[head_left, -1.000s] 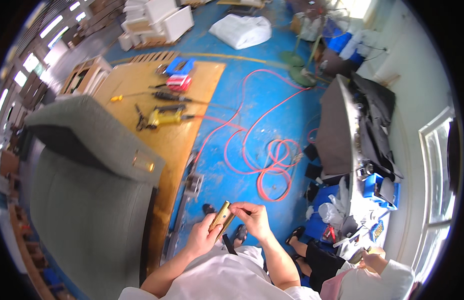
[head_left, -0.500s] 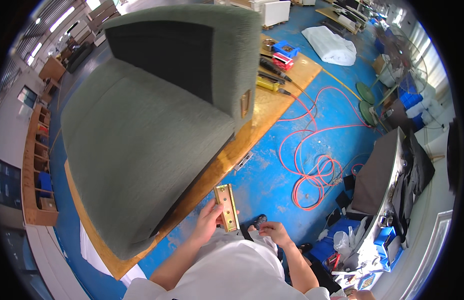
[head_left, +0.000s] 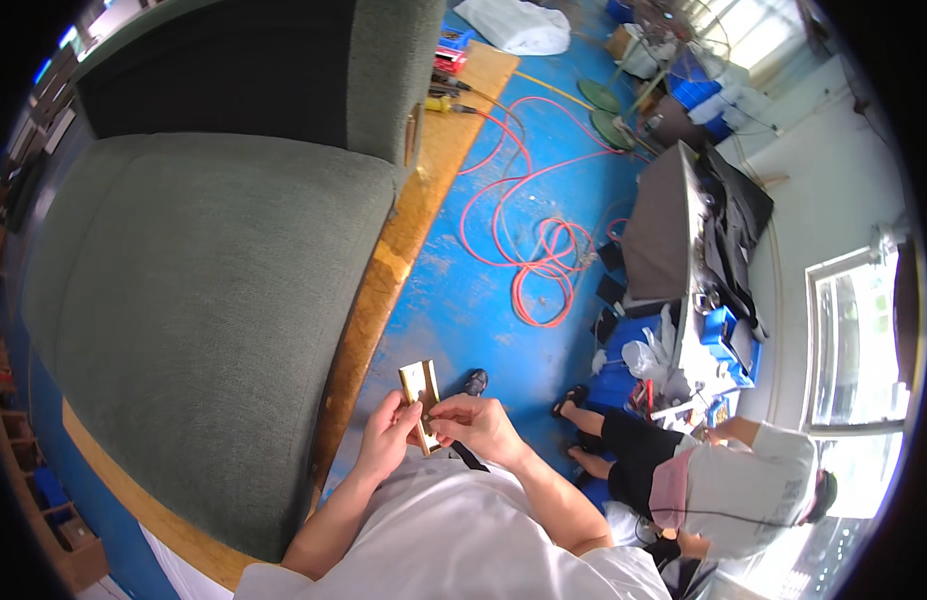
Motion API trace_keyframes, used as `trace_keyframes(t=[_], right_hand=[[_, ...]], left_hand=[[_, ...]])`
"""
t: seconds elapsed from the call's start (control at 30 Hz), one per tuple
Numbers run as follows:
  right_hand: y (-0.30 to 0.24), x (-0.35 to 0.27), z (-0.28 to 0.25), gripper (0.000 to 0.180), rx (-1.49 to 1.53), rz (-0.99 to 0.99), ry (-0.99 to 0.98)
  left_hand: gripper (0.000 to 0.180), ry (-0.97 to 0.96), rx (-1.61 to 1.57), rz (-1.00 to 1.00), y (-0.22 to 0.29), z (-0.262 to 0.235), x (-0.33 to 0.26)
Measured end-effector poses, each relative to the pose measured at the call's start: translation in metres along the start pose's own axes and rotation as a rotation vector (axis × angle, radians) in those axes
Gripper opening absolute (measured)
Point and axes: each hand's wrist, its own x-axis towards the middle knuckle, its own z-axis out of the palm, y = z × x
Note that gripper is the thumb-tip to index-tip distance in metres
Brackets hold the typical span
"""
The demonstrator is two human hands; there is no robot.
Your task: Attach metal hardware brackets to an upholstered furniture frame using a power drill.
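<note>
Since a moment ago the small brass plate (head_left: 420,392) has come upright between both hands, near the person's chest. Left hand (head_left: 388,440) grips its lower edge; right hand (head_left: 473,425) pinches its side. Left of them lies a green sofa cushion (head_left: 203,320) on the wooden workbench (head_left: 383,290); red hose (head_left: 533,260) coils far right.

Bright daylight from the blown-out window (head_left: 848,330) at right, sharp centre, heavy fisheye bending, black rim.
</note>
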Motion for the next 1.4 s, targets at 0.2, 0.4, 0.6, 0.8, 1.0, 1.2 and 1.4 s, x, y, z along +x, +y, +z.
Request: trace_keyframes(t=[0.2,0.4,0.6,0.8,1.0,1.2,1.4], right_hand=[[0.008,-0.045,0.002,0.014,-0.181,-0.078,0.148],[0.031,-0.074,-0.019,0.012,-0.234,-0.146,0.126],[0.054,-0.105,-0.042,0.047,-0.131,-0.347,0.337],[0.126,-0.114,-0.048,0.025,0.216,-0.111,-0.050],[0.120,-0.096,-0.001,0.020,-0.325,-0.589,-0.146],[0.131,-0.056,0.088,0.024,-0.172,-0.619,-0.133],[0.163,0.001,0.160,0.026,0.007,-0.611,0.036]], left_hand=[[0.019,-0.108,0.096,0.011,-0.021,0.019,-0.014],[0.022,-0.153,0.011,-0.009,-0.032,0.052,-0.030],[0.028,-0.065,-0.012,-0.020,-0.055,0.079,-0.058],[0.041,0.196,0.003,0.110,-0.096,0.110,-0.105],[0.038,0.492,0.238,0.177,-0.074,0.064,-0.185],[0.018,0.898,0.908,0.398,-0.056,0.020,-0.217],[0.009,0.890,1.648,0.646,-0.021,-0.025,-0.185]])
